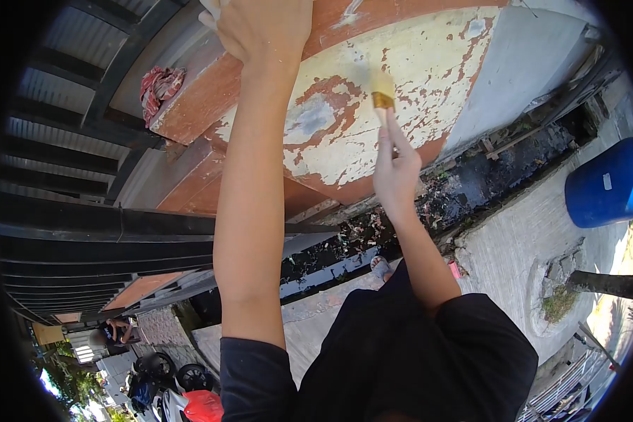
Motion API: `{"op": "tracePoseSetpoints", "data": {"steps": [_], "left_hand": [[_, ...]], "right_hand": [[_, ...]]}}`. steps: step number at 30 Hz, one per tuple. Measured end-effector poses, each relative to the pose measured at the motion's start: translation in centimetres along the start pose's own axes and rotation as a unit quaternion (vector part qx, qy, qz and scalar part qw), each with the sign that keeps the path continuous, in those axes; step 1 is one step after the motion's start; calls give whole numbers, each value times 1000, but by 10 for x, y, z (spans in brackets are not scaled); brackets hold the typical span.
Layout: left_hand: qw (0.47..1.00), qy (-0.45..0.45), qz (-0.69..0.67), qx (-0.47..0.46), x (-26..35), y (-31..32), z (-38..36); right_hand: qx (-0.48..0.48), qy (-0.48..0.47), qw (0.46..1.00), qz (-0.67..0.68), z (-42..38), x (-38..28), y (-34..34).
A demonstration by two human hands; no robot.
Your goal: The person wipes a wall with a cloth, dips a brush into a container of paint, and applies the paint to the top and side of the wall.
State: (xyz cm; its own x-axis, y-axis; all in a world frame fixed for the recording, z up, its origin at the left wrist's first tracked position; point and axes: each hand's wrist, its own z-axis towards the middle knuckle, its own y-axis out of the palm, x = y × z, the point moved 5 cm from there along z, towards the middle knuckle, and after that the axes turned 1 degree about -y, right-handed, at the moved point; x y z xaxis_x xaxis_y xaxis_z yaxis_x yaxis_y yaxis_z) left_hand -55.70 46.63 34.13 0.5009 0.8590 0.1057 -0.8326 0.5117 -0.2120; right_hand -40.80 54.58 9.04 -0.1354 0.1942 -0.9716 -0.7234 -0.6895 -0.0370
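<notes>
My right hand (397, 172) is closed round the handle of a paintbrush (383, 99), its pale bristles smeared by motion against the wall. Flaking cream paint covers the wall panel (344, 158), with reddish-brown and grey patches showing through. My left arm reaches up across the view, and my left hand (264, 28) is at the reddish-brown upper border of the wall. The top edge of the picture cuts off most of its fingers. A crumpled red and white cloth (162, 91) lies on the ledge to the left of my left forearm.
Below the wall runs a ditch (464, 193) with dark water and scattered paint flakes. Concrete pavement (506, 225) borders it, with a blue drum (605, 184) at right. Black fence bars (70, 119) stand at left. Motorcycles (162, 373) and a seated person (118, 330) are farther off.
</notes>
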Motion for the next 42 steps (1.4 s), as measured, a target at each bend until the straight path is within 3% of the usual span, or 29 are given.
{"op": "tracePoseSetpoints", "data": {"steps": [1, 3, 6, 8, 10, 12, 14, 15, 17, 19, 21, 23, 24, 25, 26, 27, 28, 30, 32, 34, 37, 40, 42], "left_hand": [[1000, -3, -3, 1, -5, 0, -1], [994, -37, -39, -93, -17, 12, 0], [992, -50, -63, -99, -13, 6, 0], [992, -51, -54, -105, -12, 7, 0], [996, -32, -18, -86, -11, 8, -1], [995, -35, -27, -85, -8, 2, -1], [994, -41, -4, -104, -10, 4, 0], [993, -45, -7, -108, -8, 3, 0], [995, -32, 0, -96, -5, 4, 1], [996, -20, 7, -87, -2, 5, -1], [996, -21, 29, -80, -3, 6, 0], [995, -25, 34, -85, -3, 6, -1], [995, -32, 42, -86, -2, 6, 0], [995, -31, 39, -85, -1, 6, 1], [995, -36, 42, -88, -1, 6, 1], [994, -42, 47, -91, -1, 5, 0], [994, -40, 46, -91, -1, 3, -1], [995, -36, 33, -85, -2, 4, 1], [995, -44, -8, -93, 0, 1, 5], [992, -54, -39, -108, -4, -9, 2], [989, -81, -120, -26, -21, -39, 2], [992, -111, -12, 58, -51, -81, -11], [976, -193, 21, 102, -80, -98, -31]], "right_hand": [[58, 40, 996, 50, 31, -3, -26], [127, 27, 991, 25, 95, 19, -57], [146, 1, 989, 4, 124, 11, -39], [102, -92, 990, -44, 74, -24, 6], [-67, -144, 987, -2, 1, -47, 50], [-241, -63, 964, 93, -38, -36, 50], [-202, 34, 977, 58, -8, -34, -9], [-139, 22, 990, 14, 25, -26, -44], [-30, 79, 995, 52, 100, -36, -114], [39, 47, 991, 116, 172, -52, -160], [116, 12, 992, 49, 221, -68, -182], [158, -105, 981, -32, 240, -72, -173], [101, -92, 990, -39, 220, -82, -149], [73, -169, 978, -101, 193, -75, -113], [7, -164, 983, -78, 144, -81, -87], [-140, -133, 980, -47, 107, -70, -69], [-318, -22, 948, -12, 77, -60, -66], [-284, 15, 959, 14, 57, -31, -81], [-133, 68, 988, 23, 107, -13, -123], [50, 18, 999, 11, 176, -19, -165], [193, 16, 981, -28, 253, -5, -180], [151, -23, 988, -3, 211, -31, -109], [67, -57, 996, -2, 126, -69, -38]]}}
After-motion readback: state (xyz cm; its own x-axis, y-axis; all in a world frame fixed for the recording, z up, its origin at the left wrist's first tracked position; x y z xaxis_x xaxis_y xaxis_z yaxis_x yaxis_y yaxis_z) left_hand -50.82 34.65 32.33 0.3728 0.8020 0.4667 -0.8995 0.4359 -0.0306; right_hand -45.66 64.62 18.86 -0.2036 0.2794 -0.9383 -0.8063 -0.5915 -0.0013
